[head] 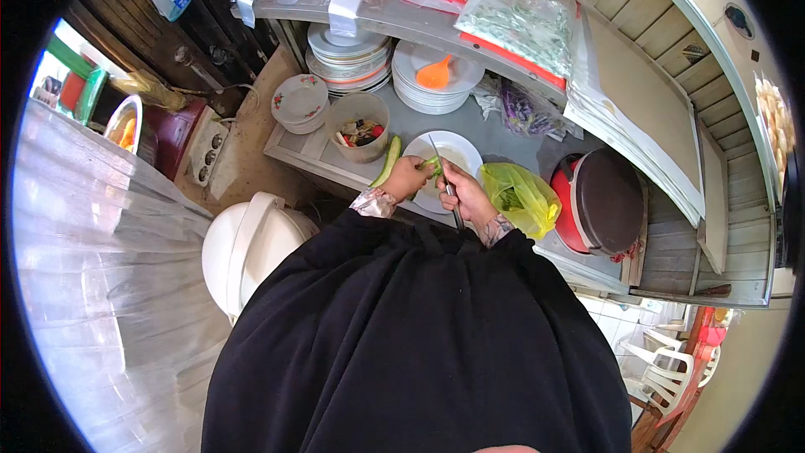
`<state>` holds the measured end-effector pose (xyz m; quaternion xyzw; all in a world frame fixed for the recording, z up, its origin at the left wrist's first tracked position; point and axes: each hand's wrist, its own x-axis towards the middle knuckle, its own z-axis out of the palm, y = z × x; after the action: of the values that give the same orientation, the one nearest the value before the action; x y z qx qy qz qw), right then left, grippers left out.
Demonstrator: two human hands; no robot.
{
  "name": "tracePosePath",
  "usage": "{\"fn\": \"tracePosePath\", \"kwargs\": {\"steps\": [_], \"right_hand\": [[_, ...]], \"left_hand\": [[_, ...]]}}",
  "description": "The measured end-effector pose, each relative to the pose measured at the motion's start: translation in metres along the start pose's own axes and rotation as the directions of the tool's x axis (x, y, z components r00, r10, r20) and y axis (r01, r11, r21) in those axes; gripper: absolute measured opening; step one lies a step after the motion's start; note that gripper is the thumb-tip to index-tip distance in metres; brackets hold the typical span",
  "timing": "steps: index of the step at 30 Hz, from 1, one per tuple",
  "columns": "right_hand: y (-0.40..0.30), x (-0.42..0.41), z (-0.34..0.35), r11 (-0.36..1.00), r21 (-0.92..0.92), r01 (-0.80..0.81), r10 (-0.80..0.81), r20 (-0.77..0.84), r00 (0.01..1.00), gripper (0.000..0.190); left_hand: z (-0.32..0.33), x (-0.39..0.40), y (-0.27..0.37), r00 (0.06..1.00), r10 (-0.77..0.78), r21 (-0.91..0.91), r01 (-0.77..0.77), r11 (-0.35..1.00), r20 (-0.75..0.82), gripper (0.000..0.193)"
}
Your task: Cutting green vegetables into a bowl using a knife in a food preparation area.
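My left hand [407,177] pinches a piece of green vegetable [434,165] over a white plate [453,143]. In my right hand [465,192] is a knife [439,154], its blade pointing away from me and touching or very near the green piece. A long cut piece of cucumber or similar vegetable [391,160] lies left of the plate, partly hidden by my left hand. Behind it, a plastic tub [356,107] holds mixed cut food. A yellow plastic bag [525,198] with green leaves inside stands just right of my right hand.
Stacked plates [349,56] and more plates with an orange scoop [435,74] stand at the back, under a shelf [409,19] with packaged bags. A red container with a dark lid [607,201] is at the right. A white lidded bin [248,251] stands at the lower left, beside a sheer curtain [119,251].
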<state>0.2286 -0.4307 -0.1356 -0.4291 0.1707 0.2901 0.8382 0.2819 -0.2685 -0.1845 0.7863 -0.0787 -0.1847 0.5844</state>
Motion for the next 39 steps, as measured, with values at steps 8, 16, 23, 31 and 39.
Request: {"fn": "tracePosePath", "kwargs": {"steps": [8,16,23,31,39], "right_hand": [[0.001,-0.016,0.002,0.999,0.043,0.003,-0.007,0.101,0.995,0.04],[-0.001,-0.02,0.004,0.993,0.114,0.039,-0.053,0.13,0.99,0.039],[0.0,-0.023,0.012,0.993,0.071,0.093,-0.096,0.039,0.995,0.037],[0.008,-0.009,0.017,0.98,0.148,0.135,-0.116,-0.132,0.984,0.019],[0.004,0.012,0.005,0.993,0.07,0.097,-0.081,-0.196,0.977,0.018]], "left_hand": [[-0.003,-0.009,0.023,0.995,0.1,-0.014,-0.1,0.995,0.029,0.032],[-0.002,-0.013,0.04,0.99,0.14,0.006,-0.14,0.99,-0.012,0.032],[-0.003,-0.015,0.04,0.994,0.113,-0.024,-0.112,0.993,0.011,0.031],[0.006,-0.015,0.035,0.957,0.288,0.054,-0.285,0.957,-0.036,0.026],[0.007,-0.007,0.027,0.961,0.276,0.173,-0.27,0.947,-0.014,0.025]]}}
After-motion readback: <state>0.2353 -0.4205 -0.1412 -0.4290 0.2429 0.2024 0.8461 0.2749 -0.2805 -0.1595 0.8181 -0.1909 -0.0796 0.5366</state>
